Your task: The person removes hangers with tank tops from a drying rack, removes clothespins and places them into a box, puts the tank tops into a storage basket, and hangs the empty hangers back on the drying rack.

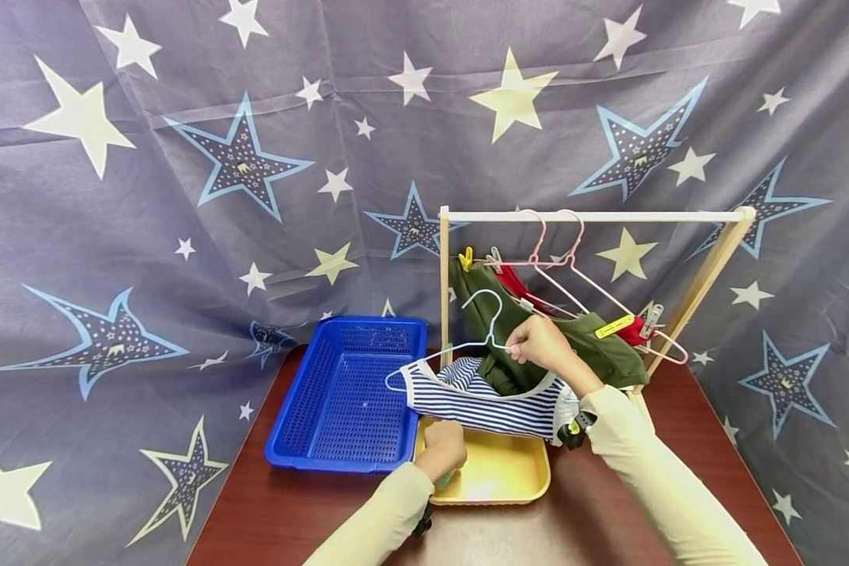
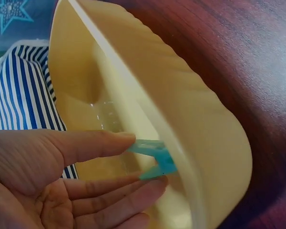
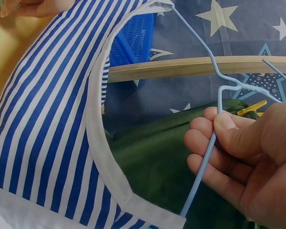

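Note:
My right hand [image 1: 540,343] grips a light blue hanger [image 3: 207,155] just beside its hook, thumb and fingers pinching the wire. A blue-and-white striped tank top [image 1: 477,410] hangs from that hanger by its shoulder straps, in front of the green garment. In the left wrist view, my left hand [image 2: 86,176] pinches a teal clothespin [image 2: 157,155] between thumb and fingers, inside the yellow tray [image 2: 148,95] near its wall. From the head view the left hand mostly hides the clothespin.
A wooden rack with a white bar [image 1: 608,216] holds pink hangers [image 1: 573,263] with a green garment [image 1: 601,350] and a red garment [image 1: 512,284], clipped by yellow and grey pegs. A blue basket [image 1: 347,464] stands left of the tray on the brown table [image 1: 248,503].

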The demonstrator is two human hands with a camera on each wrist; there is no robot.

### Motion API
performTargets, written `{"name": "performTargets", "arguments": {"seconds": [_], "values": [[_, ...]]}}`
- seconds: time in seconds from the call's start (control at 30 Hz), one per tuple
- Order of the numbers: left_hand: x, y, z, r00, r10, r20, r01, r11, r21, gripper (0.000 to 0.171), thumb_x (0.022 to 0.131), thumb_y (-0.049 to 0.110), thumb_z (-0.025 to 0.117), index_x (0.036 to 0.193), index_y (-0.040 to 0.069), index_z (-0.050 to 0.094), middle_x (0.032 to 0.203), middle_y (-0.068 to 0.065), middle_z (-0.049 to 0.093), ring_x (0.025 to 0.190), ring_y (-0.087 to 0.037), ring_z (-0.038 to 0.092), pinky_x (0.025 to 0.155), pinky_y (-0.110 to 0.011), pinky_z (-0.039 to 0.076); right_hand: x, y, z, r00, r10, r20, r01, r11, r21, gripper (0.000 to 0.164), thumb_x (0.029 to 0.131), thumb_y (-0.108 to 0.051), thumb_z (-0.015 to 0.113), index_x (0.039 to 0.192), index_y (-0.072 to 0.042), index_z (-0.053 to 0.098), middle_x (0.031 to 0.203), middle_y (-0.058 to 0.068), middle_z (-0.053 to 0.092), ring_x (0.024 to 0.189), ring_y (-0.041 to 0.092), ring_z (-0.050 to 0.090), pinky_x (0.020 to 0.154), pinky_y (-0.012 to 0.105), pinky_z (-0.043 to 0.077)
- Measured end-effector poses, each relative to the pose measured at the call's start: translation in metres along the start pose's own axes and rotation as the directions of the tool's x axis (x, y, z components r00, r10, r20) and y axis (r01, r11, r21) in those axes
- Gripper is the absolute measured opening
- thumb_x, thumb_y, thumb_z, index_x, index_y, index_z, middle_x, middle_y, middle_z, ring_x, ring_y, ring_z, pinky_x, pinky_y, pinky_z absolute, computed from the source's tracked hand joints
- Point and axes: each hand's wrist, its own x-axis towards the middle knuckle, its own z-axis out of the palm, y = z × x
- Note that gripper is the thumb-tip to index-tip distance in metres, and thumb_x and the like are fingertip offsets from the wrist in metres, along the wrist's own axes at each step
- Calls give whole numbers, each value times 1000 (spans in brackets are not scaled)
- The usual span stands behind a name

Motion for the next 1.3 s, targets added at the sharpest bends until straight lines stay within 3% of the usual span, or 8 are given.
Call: {"name": "performTargets", "arguments": {"seconds": [0.13, 0.23, 0.33, 0.53, 0.7, 1.03, 1.23, 1.3], "values": [[-1, 6, -3, 983, 182, -31, -179, 980, 81, 22, 65, 17, 88, 74, 15, 69, 83, -1, 73, 79, -18, 69, 62, -33, 56, 0, -1, 2, 1000, 5, 6, -5, 1000, -16, 6, 85, 3, 73, 83, 4, 78, 69, 11, 74, 59, 17, 71, 57, 23, 55], [-3, 12, -3, 928, 368, -59, -355, 921, 161, 27, 63, 23, 91, 69, 17, 66, 77, 2, 70, 73, -16, 67, 60, -32, 55, -1, -2, 2, 1000, 12, 5, -12, 1000, -25, 6, 85, 3, 73, 84, 4, 78, 70, 10, 74, 60, 17, 71, 57, 23, 55], [-5, 18, -2, 837, 542, -72, -513, 825, 239, 31, 62, 30, 93, 66, 21, 63, 72, 6, 67, 68, -12, 64, 55, -29, 53, -2, -4, 2, 1000, 21, 3, -21, 999, -32, 6, 85, 3, 73, 83, 3, 78, 69, 10, 74, 60, 17, 71, 57, 24, 55], [-11, 30, 4, 611, 784, -114, -678, 592, 436, 18, 72, 30, 83, 69, 28, 66, 72, 11, 69, 65, -8, 65, 52, -24, 47, 0, -5, 3, 1000, 28, 1, -28, 998, -56, 7, 85, -1, 75, 79, -3, 79, 68, 6, 74, 59, 12, 70, 57, 23, 54], [-9, 32, 7, 456, 884, -107, -720, 436, 539, 15, 77, 30, 78, 69, 31, 67, 70, 15, 68, 64, -5, 65, 52, -22, 46, 0, -6, 5, 1000, 20, 1, -20, 998, -61, 8, 84, -1, 75, 78, -3, 79, 66, 5, 73, 58, 11, 69, 56, 23, 52], [-1, 27, 21, 262, 965, 11, -626, 162, 762, 6, 93, 35, 64, 92, 37, 69, 88, 20, 67, 78, -2, 61, 66, -17, 45, -3, -6, 9, 1000, 24, 10, -24, 998, -50, 9, 82, 2, 73, 79, -3, 78, 66, 4, 73, 66, 27, 75, 57, 23, 52], [4, 25, 24, 186, 982, 41, -575, 75, 815, 15, 99, 35, 52, 101, 36, 67, 95, 21, 64, 87, -3, 59, 77, -19, 40, -4, -7, 9, 1000, 19, 2, -19, 997, -72, 11, 81, 3, 73, 76, -6, 78, 66, 4, 73, 63, 22, 74, 56, 23, 51], [4, 25, 22, 182, 982, 59, -572, 57, 818, 18, 100, 34, 50, 104, 36, 67, 97, 21, 65, 90, -1, 60, 79, -19, 39, -4, -9, 9, 1000, 16, 2, -16, 997, -77, 12, 81, 3, 72, 75, -6, 78, 67, 5, 73, 62, 21, 73, 56, 23, 50]]}}
